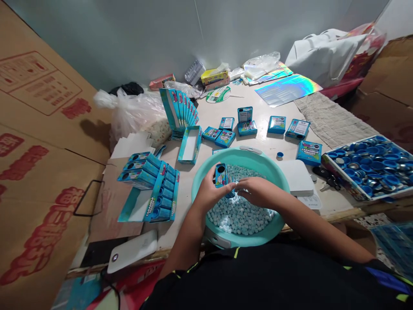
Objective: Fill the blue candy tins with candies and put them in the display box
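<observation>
The left hand (pixel 208 189) is clamped round a small, blue, printed rectangular box (pixel 221 175), held above pale-blue pebble-like pieces (pixel 240 221) in a round turquoise plastic basin (pixel 282 183). The right hand (pixel 256 191) bunches its fingers beside the box; whether they pinch anything, I cannot tell. Filling seems in hand; the next move calls for a steady box.

A pale table (pixel 264 142), cluttered, with a teal basin (pixel 258 158) of small pellets (pixel 238 219) near its front edge. Beyond the basin lie several blue boxes (pixel 247 128), one loose cap (pixel 280 155) and, farther back, shiny sheets (pixel 287 90). Behind and left of the basin: an open tray (pixel 191 140), fanned cartons (pixel 180 107), a plastic bag (pixel 129 116). Right of the basin: keys (pixel 327 175), a box of caps (pixel 342 181) and, farther back, a cloth (pixel 325 118).
</observation>
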A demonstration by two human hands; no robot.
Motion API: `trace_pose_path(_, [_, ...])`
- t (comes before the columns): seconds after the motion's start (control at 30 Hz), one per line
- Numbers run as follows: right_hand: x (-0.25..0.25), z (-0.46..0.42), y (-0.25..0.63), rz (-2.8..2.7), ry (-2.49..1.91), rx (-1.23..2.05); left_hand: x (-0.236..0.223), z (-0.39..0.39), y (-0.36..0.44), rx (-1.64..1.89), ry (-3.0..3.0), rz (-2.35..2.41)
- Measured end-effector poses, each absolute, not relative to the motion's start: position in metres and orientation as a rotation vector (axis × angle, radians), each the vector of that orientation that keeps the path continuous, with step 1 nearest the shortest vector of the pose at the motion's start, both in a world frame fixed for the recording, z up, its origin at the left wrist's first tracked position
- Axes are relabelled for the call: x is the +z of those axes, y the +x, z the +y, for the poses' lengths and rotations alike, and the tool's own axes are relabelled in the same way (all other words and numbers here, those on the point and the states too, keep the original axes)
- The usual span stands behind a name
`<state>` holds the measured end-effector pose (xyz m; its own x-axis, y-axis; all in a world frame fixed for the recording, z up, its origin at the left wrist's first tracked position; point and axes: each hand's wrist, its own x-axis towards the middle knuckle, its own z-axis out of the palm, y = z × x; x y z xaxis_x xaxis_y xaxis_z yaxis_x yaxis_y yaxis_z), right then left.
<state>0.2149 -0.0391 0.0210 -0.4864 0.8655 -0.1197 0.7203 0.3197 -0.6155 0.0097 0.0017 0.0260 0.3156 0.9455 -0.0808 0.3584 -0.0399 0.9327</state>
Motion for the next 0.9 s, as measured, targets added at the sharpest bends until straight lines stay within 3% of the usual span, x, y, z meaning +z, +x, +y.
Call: trace_pose_path(0.9, [0.013, -0.046, 0.215, -2.607, -1.541, 0.957, 0.028, 0.001, 0.011, 0.787, 1.557, 1.214])
